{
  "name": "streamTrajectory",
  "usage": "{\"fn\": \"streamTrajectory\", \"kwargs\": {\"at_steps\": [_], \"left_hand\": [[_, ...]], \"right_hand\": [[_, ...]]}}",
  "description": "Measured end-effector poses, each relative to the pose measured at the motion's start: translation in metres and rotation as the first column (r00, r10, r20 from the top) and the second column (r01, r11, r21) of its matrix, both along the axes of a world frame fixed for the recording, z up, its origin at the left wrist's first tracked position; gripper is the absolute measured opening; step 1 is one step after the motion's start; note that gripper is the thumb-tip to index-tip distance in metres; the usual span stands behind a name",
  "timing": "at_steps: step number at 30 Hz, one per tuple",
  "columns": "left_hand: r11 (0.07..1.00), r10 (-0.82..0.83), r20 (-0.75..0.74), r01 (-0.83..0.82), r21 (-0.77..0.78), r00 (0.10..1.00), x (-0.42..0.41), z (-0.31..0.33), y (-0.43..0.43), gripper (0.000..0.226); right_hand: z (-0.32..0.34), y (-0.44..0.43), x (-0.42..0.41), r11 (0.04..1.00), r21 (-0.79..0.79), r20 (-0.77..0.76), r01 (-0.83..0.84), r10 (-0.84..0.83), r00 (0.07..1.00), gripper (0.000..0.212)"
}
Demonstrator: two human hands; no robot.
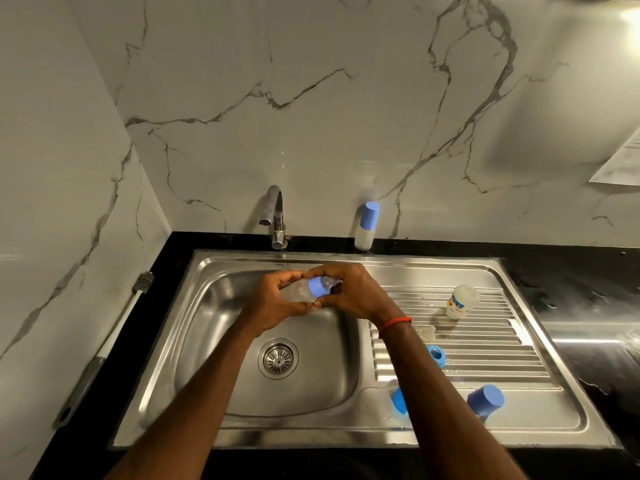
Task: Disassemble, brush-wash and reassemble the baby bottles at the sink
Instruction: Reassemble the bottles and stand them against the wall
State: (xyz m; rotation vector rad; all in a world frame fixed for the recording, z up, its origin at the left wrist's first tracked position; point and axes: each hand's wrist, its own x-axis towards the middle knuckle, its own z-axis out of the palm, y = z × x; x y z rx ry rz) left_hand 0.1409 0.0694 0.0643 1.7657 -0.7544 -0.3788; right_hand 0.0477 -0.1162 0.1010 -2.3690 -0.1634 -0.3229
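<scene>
Over the sink [204, 344], both hands meet on one baby bottle [297, 292], which lies sideways above the basin. The left hand [273, 301] curls round its clear body, and the right hand [353, 292] wraps its fingers round the blue collar [318, 286] and teat end. Behind the rim, beside the tap [276, 216], a capped bottle [366, 226] stands upright. On the drainboard sit an open bottle body [462, 301], a clear teat [428, 332], a blue ring [435, 355] and a blue cap [485, 400]. The bottle brush [116, 327] lies on the counter at left.
</scene>
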Motion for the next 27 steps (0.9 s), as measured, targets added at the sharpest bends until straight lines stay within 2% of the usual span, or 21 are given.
{"fn": "streamTrajectory", "kwargs": {"at_steps": [3,7,12,15,18,20,23,27], "left_hand": [[1.0,0.019,0.058,-0.02,0.024,0.998,-0.001,-0.003,-0.001,0.068],[0.999,0.008,0.107,-0.012,0.039,0.994,-0.003,-0.004,-0.001,0.064],[0.998,0.003,0.14,-0.011,0.057,0.99,-0.006,-0.008,-0.001,0.059],[0.999,0.005,0.149,-0.012,0.043,0.989,-0.006,-0.004,-0.001,0.063],[0.999,0.053,0.124,-0.052,-0.01,0.991,-0.003,-0.001,-0.001,0.065],[0.999,0.051,0.14,-0.052,-0.002,0.989,-0.001,-0.001,-0.001,0.07],[0.999,0.037,0.168,-0.04,0.018,0.985,0.0,-0.002,-0.001,0.073],[0.998,0.041,0.22,-0.048,0.03,0.975,-0.003,-0.005,-0.004,0.064]], "right_hand": [[-0.003,0.001,0.002,0.999,0.032,-0.008,0.026,-0.026,1.0,0.044],[-0.003,0.009,-0.002,0.976,0.094,-0.157,0.195,-0.179,0.971,0.032],[-0.002,0.018,-0.002,0.934,0.101,-0.277,0.344,-0.306,0.911,0.056],[0.0,0.008,-0.003,0.966,0.038,-0.219,0.256,-0.242,0.945,0.043],[0.003,0.0,-0.006,0.997,0.059,-0.051,0.057,-0.054,0.997,0.057],[0.002,0.002,-0.005,0.997,0.083,0.029,0.004,-0.006,1.0,0.047],[0.0,0.003,-0.003,0.998,0.06,0.046,0.028,-0.03,0.998,0.043],[-0.005,0.002,-0.004,0.985,0.095,-0.053,0.143,-0.139,0.989,0.038]]}}
